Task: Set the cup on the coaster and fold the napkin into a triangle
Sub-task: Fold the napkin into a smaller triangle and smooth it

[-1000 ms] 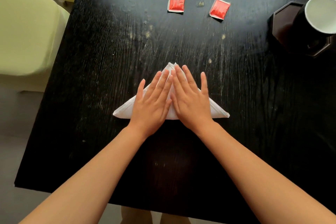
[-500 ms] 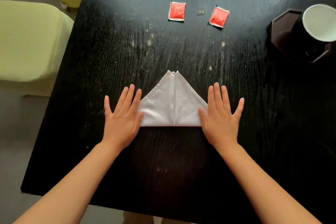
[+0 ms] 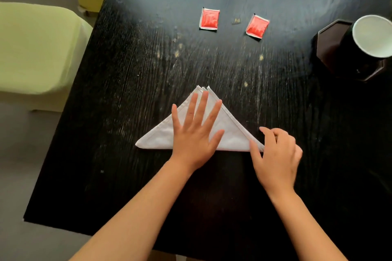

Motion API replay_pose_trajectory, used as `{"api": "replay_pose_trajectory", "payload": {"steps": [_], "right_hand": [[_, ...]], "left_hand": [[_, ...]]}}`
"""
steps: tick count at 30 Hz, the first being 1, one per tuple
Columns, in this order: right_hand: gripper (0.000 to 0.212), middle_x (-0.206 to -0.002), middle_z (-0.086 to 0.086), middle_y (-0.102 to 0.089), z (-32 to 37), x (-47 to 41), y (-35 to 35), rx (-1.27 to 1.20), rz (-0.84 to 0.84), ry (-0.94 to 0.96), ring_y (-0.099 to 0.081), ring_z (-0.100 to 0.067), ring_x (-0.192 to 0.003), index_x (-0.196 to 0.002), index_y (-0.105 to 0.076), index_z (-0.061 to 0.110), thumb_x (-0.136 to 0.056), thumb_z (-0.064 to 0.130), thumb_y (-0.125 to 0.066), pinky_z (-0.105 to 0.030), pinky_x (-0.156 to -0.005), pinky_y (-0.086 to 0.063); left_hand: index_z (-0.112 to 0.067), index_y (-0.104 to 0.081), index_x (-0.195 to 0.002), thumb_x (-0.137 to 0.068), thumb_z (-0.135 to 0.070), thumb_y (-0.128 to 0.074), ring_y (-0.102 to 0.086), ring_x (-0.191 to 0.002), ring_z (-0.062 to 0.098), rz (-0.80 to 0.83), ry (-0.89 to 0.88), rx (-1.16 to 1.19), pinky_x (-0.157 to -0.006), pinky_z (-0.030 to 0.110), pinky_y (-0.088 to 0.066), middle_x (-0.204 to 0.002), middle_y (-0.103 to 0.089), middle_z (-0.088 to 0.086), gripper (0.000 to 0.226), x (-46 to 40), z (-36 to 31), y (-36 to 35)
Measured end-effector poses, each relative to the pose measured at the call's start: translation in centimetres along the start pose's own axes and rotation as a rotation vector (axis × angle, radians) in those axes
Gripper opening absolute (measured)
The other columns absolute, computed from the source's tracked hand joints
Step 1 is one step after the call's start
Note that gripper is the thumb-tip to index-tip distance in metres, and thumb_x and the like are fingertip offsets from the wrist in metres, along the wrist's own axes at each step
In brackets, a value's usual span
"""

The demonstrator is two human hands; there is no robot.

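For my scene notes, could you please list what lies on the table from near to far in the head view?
Napkin under the hands, then coaster with the cup, then the two red sachets farthest.

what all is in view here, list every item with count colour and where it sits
table: 1, black wood grain, fills most of the view
napkin: 1, white, folded into a triangle, near middle of the table
sauce packets: 2, red with white edges, side by side at the far middle
coaster: 1, dark brown, eight-sided, far right
cup: 1, black outside, white inside, standing on the coaster
chair: 1, pale green, left of the table
left hand: 1, flat on the napkin, fingers spread
right hand: 1, fingers curled at the napkin's right corner, thumb on it
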State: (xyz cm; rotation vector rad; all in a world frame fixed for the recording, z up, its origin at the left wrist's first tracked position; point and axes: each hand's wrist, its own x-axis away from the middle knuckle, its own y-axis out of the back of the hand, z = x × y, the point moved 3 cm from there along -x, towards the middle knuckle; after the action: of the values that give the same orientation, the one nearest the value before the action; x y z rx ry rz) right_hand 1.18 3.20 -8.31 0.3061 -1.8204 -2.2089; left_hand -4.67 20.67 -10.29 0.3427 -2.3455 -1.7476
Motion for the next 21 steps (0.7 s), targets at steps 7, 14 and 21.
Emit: {"api": "replay_pose_trajectory", "payload": {"steps": [7,14,21], "right_hand": [[0.015,-0.075,0.006,-0.049,-1.2,-0.1,0.8,-0.106,0.141,-0.155,-0.04,-0.015,-0.075,-0.08,-0.06,0.018,-0.083,0.033,-0.063,-0.032,-0.074,-0.023],[0.008,-0.067,0.011,-0.061,-0.7,-0.5,1.7,-0.586,0.259,-0.33,-0.056,-0.003,-0.063,-0.082,-0.062,0.022,-0.078,0.017,-0.066,-0.007,-0.053,-0.039],[0.008,-0.068,0.008,-0.067,3.1,0.1,5.3,-0.953,0.169,-0.291,-0.061,-0.004,-0.063,-0.069,-0.066,0.024,-0.076,0.02,-0.066,-0.018,-0.057,-0.047]], "left_hand": [[-0.033,-0.015,-0.147,-0.088,-0.052,-0.026,-0.005,-0.146,0.024,0.075,0.07,-0.073,-0.109,0.063,0.001,-0.158,-0.009,0.005,0.064,-0.5,0.3,-2.7],[-0.034,-0.005,-0.148,-0.088,-0.053,-0.02,0.007,-0.145,0.02,0.128,0.084,-0.089,-0.108,0.058,0.011,-0.158,0.004,0.001,0.065,-0.7,0.3,-2.7],[-0.023,-0.01,-0.148,-0.082,-0.059,-0.013,0.004,-0.144,0.013,-0.066,0.354,0.618,-0.115,0.039,0.006,-0.158,-0.004,0.002,0.075,-0.9,0.4,1.5]]}}
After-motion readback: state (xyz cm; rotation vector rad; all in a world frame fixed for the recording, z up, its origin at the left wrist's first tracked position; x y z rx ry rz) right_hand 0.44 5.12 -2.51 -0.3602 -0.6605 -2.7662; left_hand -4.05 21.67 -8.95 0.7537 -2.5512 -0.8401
